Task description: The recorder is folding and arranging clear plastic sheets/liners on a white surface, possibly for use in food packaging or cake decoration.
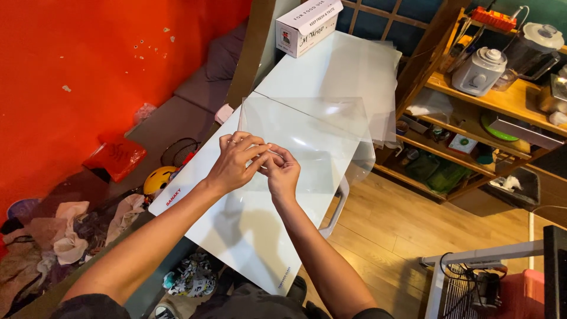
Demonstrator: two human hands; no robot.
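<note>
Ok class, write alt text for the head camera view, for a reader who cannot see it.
Seen from above, a person's left hand and right hand meet, pinching the near edge of a clear plastic sheet above a white chest lid. More clear sheets and a white box lie further back, with wooden shelves of kitchen appliances to the right.

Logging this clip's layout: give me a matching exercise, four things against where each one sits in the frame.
Things:
1. clear plastic sheet
2. white carton
3. yellow helmet
4. white blender

Places:
A. on the wooden shelf at right
B. on the floor beside the white surface, at left
C. at the far end of the white surface
D. pinched between the left hand and right hand

Pairs: 1-D, 2-C, 3-B, 4-A
</note>
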